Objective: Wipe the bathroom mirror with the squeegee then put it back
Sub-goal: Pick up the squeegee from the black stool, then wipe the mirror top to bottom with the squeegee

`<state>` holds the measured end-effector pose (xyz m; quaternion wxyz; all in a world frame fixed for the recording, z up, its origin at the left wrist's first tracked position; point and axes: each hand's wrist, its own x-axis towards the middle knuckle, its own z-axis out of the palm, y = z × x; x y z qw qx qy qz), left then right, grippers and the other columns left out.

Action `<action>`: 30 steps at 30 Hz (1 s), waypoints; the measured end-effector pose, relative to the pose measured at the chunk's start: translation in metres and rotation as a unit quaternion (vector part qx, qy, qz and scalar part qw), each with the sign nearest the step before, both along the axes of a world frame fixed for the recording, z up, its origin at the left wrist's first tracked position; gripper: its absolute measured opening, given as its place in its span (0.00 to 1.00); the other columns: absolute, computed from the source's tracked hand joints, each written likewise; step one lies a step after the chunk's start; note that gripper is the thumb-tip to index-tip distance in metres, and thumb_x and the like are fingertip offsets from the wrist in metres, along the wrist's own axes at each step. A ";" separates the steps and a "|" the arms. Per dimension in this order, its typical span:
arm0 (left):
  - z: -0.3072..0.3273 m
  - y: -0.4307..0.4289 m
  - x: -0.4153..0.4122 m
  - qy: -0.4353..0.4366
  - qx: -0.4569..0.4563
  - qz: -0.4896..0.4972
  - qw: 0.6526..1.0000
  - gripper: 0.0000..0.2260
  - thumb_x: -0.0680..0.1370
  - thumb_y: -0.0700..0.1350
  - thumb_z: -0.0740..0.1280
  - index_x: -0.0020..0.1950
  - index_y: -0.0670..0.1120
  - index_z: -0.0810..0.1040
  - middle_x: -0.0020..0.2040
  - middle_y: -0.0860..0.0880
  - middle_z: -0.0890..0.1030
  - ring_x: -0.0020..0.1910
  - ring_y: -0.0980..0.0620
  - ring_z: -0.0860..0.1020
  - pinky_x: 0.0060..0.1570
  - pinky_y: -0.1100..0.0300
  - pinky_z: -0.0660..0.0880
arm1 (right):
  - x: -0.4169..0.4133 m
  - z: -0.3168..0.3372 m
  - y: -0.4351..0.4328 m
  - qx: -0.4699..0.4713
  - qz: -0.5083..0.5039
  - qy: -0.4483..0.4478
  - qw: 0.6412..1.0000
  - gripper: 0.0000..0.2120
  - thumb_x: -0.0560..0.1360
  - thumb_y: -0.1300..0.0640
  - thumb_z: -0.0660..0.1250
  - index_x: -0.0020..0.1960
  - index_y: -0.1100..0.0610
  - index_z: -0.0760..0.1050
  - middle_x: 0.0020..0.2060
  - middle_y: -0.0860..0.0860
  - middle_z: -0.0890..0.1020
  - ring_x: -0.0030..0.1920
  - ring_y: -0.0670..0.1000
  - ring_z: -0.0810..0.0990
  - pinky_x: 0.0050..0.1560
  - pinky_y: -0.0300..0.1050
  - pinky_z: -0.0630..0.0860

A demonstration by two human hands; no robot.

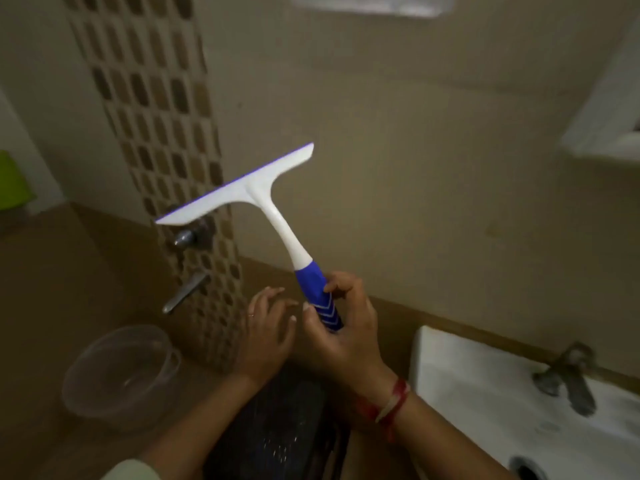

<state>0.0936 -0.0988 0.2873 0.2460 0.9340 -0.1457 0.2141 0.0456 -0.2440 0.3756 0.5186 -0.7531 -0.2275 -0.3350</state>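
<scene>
You held the squeegee (277,216) in your right hand (343,327), fingers curled round the lower part of its blue grip, so the white neck rose up and to the left and the blade stood tilted in the air in front of the tiled wall (415,133), touching nothing. That low hold left the head free to swing, which would suit a reach toward the glass. Your left hand (266,334) hovered just beside the grip with its fingers loosely spread and holding nothing, perhaps there to steady the handle. No mirror showed in view, so I judge the wiping had not begun. Below your wrists lay a dark speckled surface; a clear bowl (121,372) sat to its left and the sink (485,393) with its tap (568,379) to its right.
</scene>
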 end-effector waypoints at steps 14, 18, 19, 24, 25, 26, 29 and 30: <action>0.250 -0.168 0.004 -0.282 -0.158 -0.213 0.922 0.17 0.75 0.49 0.61 0.63 0.48 0.70 0.64 0.46 0.72 0.70 0.51 0.61 0.66 0.57 0.56 | -0.045 0.187 -0.134 0.044 -0.111 -0.285 0.951 0.18 0.72 0.61 0.68 0.54 0.48 0.64 0.52 0.42 0.71 0.43 0.49 0.80 0.34 0.36 0.78; 0.303 -0.209 -0.001 -0.344 -0.173 -0.246 0.890 0.17 0.75 0.48 0.61 0.63 0.47 0.70 0.64 0.45 0.73 0.70 0.48 0.62 0.66 0.55 0.58 | -0.060 0.228 -0.178 0.059 -0.147 -0.339 0.927 0.18 0.73 0.62 0.66 0.56 0.49 0.62 0.55 0.36 0.72 0.37 0.46 0.80 0.31 0.37 0.78; 0.315 -0.219 -0.002 -0.352 -0.174 -0.256 0.883 0.17 0.75 0.49 0.60 0.63 0.46 0.71 0.64 0.44 0.73 0.70 0.47 0.62 0.67 0.54 0.58 | -0.064 0.239 -0.189 0.060 -0.158 -0.354 0.920 0.19 0.73 0.63 0.66 0.57 0.49 0.62 0.55 0.36 0.72 0.38 0.46 0.80 0.32 0.36 0.78; 0.381 -0.263 -0.002 -0.378 -0.188 -0.284 0.861 0.19 0.76 0.51 0.59 0.64 0.45 0.70 0.66 0.43 0.71 0.70 0.45 0.62 0.67 0.55 0.56 | -0.078 0.295 -0.246 0.046 -0.236 -0.401 0.884 0.19 0.76 0.67 0.64 0.63 0.57 0.62 0.58 0.42 0.74 0.37 0.43 0.81 0.33 0.33 0.77; 0.395 -0.272 -0.002 -0.383 -0.195 -0.286 0.857 0.19 0.76 0.51 0.60 0.65 0.45 0.69 0.67 0.43 0.70 0.71 0.45 0.61 0.67 0.56 0.55 | -0.082 0.307 -0.256 0.050 -0.261 -0.397 0.879 0.20 0.76 0.64 0.65 0.64 0.55 0.62 0.59 0.45 0.74 0.40 0.46 0.82 0.34 0.37 0.79; 0.410 -0.281 -0.001 -0.391 -0.198 -0.285 0.852 0.20 0.76 0.50 0.60 0.66 0.45 0.68 0.68 0.43 0.69 0.71 0.45 0.61 0.67 0.57 0.55 | -0.085 0.319 -0.264 0.058 -0.286 -0.389 0.874 0.21 0.76 0.61 0.65 0.66 0.52 0.62 0.59 0.48 0.75 0.44 0.51 0.82 0.36 0.44 0.81; 0.451 -0.303 0.007 -0.415 -0.209 -0.268 0.844 0.23 0.77 0.51 0.60 0.70 0.47 0.63 0.73 0.43 0.62 0.73 0.45 0.57 0.69 0.51 0.55 | -0.088 0.349 -0.283 0.073 -0.339 -0.359 0.867 0.21 0.76 0.56 0.65 0.68 0.49 0.65 0.61 0.53 0.75 0.51 0.57 0.80 0.41 0.58 0.81; 0.463 -0.309 0.010 -0.415 -0.218 -0.257 0.845 0.24 0.77 0.52 0.59 0.72 0.48 0.62 0.74 0.43 0.60 0.74 0.45 0.56 0.69 0.48 0.55 | -0.087 0.358 -0.288 0.074 -0.347 -0.353 0.865 0.22 0.76 0.56 0.66 0.68 0.51 0.66 0.61 0.53 0.75 0.51 0.57 0.80 0.41 0.58 0.81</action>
